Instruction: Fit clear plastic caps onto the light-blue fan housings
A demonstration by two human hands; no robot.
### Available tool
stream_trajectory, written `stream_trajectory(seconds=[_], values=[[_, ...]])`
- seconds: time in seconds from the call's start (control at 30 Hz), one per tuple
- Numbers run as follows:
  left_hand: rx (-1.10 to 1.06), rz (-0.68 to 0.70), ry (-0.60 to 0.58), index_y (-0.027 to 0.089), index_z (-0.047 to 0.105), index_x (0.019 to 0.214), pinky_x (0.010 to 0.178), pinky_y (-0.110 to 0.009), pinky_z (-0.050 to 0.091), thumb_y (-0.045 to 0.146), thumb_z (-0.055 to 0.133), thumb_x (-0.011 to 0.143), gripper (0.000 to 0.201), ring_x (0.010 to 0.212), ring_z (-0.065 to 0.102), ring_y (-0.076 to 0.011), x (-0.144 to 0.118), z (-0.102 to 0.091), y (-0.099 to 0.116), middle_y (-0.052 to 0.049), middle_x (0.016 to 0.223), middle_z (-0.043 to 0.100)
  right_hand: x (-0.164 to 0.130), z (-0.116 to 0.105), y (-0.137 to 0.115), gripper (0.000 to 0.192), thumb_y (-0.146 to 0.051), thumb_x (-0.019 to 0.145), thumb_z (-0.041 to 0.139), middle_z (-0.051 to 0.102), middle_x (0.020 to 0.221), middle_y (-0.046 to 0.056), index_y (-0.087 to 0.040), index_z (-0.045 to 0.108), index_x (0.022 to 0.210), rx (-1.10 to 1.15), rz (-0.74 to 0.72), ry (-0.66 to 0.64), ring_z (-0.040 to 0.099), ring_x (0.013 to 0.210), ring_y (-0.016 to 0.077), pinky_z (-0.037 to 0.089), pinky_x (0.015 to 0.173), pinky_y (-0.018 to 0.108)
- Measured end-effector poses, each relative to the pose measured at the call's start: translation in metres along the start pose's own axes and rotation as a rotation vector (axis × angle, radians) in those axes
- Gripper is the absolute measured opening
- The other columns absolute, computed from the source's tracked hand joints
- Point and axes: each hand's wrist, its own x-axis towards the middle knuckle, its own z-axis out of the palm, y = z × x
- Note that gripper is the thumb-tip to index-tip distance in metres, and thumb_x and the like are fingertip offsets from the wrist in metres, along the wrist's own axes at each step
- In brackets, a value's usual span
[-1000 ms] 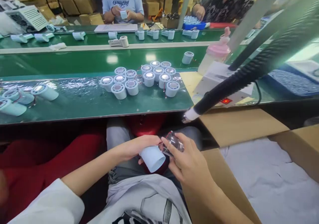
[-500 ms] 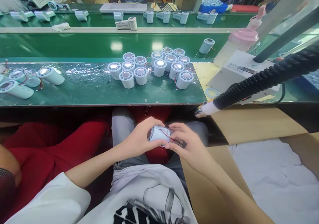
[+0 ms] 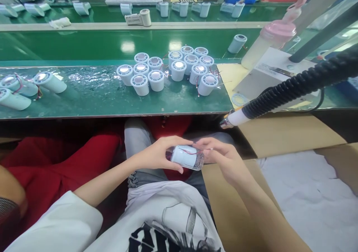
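Note:
Over my lap, my left hand (image 3: pixel 156 153) is closed around a light-blue cylindrical housing (image 3: pixel 182 157), thumb below and fingers above. The housing lies on its side, and a clear end part (image 3: pixel 199 162) shows at its right. Thin red and dark wires (image 3: pixel 192 153) run along its upper side toward the right. My right hand (image 3: pixel 226 156) pinches the wires' ends between thumb and fingertips, just off the clear end. On the bench in front stand several similar light-blue housings (image 3: pixel 156 81) in two clusters.
A black flexible hose (image 3: pixel 279 95) with a metal-tipped nozzle (image 3: pixel 227 121) hangs to the right. Behind it are a white device (image 3: pixel 275 72) and a pink-topped bottle (image 3: pixel 275 35). An open carton (image 3: pixel 291 136) with white lining stands at right. A neighbour's red-clothed leg (image 3: pixel 92 151) is at left.
My right hand has drawn back rightward from the housing's side to the wires' ends. The clear end part is now exposed. The housing has shifted slightly right, and the view has tilted a little downward.

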Motion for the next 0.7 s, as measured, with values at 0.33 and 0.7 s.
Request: stream_trajectory(seconds=[0.33,0.7], values=[[-0.527,-0.206,0.115,0.023,0.053,0.128,0.088,-0.033,0.053,0.030,0.075,0.074,0.058,0.109,0.060,-0.0221,-0.003,0.013,0.008,-0.010,0.129,0.057,-0.012,-0.012,0.005,0.038,-0.018,0.077,0.073,0.058,0.133,0.011,-0.024,0.066,0.113,-0.600,-0.537,-0.128,0.053,0.124,0.0273,0.046,0.103,0.043],[-0.189,-0.066,0.026,0.027,0.049,0.136,0.092,-0.036,0.052,0.031,0.082,0.065,0.078,0.119,0.056,-0.0289,-0.008,0.006,0.023,-0.012,0.135,0.054,-0.023,-0.015,0.005,0.048,-0.027,0.078,0.075,0.061,0.127,0.009,-0.025,0.055,0.122,-0.499,-0.424,-0.166,0.062,0.112,0.0265,0.058,0.092,0.038]])
